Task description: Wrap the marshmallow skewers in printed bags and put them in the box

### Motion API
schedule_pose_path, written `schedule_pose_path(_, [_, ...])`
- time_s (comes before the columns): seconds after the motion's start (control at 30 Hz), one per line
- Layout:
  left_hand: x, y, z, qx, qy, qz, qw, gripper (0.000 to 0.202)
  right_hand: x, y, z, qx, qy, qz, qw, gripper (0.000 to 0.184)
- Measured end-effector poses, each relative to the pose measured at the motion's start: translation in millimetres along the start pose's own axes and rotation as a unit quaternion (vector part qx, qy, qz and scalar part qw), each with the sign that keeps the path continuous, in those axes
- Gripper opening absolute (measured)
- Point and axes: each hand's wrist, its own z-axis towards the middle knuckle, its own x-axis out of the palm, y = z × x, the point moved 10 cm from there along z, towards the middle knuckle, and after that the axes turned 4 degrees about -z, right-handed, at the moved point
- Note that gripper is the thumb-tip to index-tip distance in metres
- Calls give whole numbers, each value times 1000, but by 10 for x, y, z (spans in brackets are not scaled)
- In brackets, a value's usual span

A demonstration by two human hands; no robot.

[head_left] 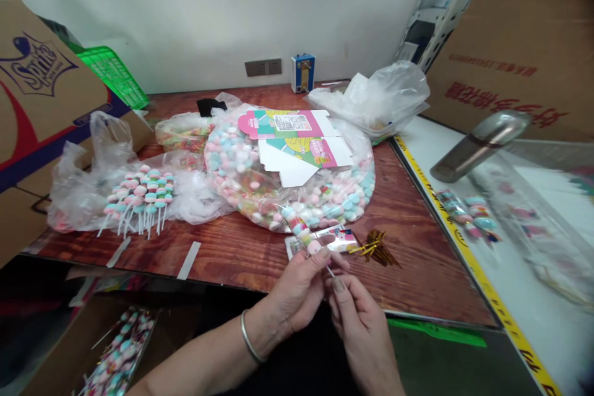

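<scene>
My left hand [299, 291], a metal bangle on its wrist, pinches a candy skewer [301, 232] of pastel marshmallows just below the sweets. My right hand [357, 315] pinches the skewer's white stick at its lower end. The skewer's top lies against a small clear printed wrapper [336, 238] at the table's front edge. A bundle of gold twist ties [377, 246] lies just to the right of the wrapper. Behind it sits a big clear bag of loose pastel candies [245, 179] with flat pink cartons [297, 136] on top.
Several finished skewers [142, 195] lie on a plastic bag at left. Cardboard boxes stand at left [37, 93] and right [515, 43]. A steel flask [480, 142] lies on the white side table. A box of wrapped skewers [120, 346] sits below the table edge.
</scene>
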Motion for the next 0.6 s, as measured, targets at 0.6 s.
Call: schedule_pose_path(0.6, [-41, -344, -411, 170, -12, 484, 858, 27, -25, 45, -137, -70, -164, -59, 982, 45])
